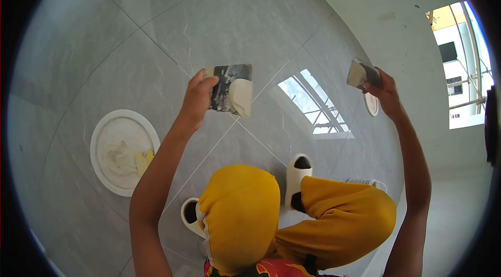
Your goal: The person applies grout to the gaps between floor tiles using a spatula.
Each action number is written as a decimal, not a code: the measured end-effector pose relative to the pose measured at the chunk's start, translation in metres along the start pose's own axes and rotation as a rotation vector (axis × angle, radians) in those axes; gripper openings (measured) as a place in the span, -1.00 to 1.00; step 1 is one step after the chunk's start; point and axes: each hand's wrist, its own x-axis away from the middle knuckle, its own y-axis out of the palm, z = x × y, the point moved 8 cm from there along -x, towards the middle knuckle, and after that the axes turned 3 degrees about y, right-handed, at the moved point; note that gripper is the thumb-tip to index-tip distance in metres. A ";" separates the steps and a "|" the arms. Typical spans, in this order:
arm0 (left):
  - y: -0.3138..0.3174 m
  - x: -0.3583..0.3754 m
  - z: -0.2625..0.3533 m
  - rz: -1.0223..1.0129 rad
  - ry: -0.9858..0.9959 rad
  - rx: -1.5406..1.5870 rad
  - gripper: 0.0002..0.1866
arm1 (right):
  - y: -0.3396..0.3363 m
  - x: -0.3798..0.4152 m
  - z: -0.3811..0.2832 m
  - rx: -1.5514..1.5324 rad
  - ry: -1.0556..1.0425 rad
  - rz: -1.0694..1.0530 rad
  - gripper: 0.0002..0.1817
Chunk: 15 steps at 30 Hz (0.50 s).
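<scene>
My left hand (198,95) is closed round the edge of a wide scraper (223,89), whose dark blade carries a thick blob of off-white paste (240,97) on its right part. It is held out over the grey floor tiles. Farther right, my right hand (384,92) grips a smaller scraper (364,73), with pale paste on its blade, beside the wall. The two scrapers are well apart. On the floor to the left, partly behind my left forearm, lies a round white lid (99,157) with paste smears (121,157) and a yellow piece (143,161) on it.
A pale wall (389,26) rises along the right, with a window opening (462,68) in it. A round whitish object (371,105) is partly hidden below my right hand. A white container (364,181) shows behind my right knee. Two white shoes (299,172) are on the tiles.
</scene>
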 end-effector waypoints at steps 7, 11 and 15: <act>0.037 -0.005 0.000 0.031 -0.113 -0.082 -0.75 | 0.143 -0.025 -0.119 0.377 -0.622 -0.171 -0.55; 0.043 -0.033 -0.016 0.147 -0.082 -0.072 -0.76 | 0.173 -0.052 -0.102 0.467 -0.850 -0.183 -0.54; 0.037 -0.070 -0.029 0.332 -0.080 -0.077 -0.79 | 0.153 -0.099 -0.034 0.385 -0.757 -0.385 -0.58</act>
